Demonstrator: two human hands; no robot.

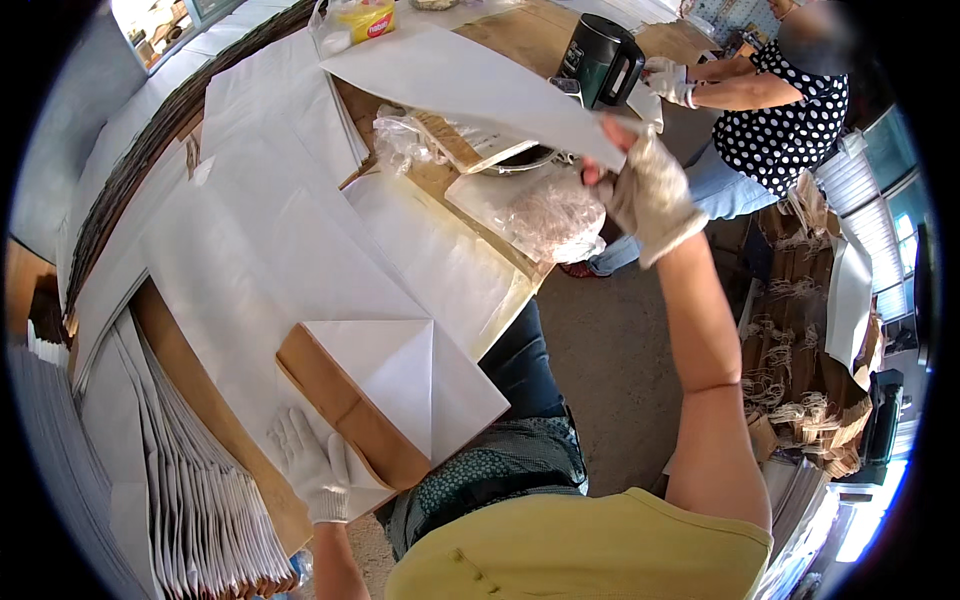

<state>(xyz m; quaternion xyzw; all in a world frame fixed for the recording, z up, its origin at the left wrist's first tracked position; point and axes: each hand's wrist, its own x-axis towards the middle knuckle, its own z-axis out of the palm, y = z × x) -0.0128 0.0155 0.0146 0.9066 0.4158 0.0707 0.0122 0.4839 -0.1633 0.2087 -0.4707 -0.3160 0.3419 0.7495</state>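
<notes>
My left hand (312, 468), in a white knit glove, lies flat with its fingers stretched out on the lower edge of a folded white paper bag (460, 395). A brown paper strip (350, 405) runs slantwise across that bag, just right of my fingers. My right hand (648, 190), in a worn glove with bare fingertips, is raised at the far right of the table. It pinches the pointed corner of a large white paper sheet (465, 85), which is lifted and stretches away to the far left. Slight blur softens those fingertips.
A stack of folded bags (205, 490) stands at the left. White sheets (260, 235) cover the table. Beyond lie a clear plastic-wrapped bundle (555, 215) and a dark kettle (598, 60). A gloved co-worker (780, 120) stands far right, above tied brown bundles (790, 350).
</notes>
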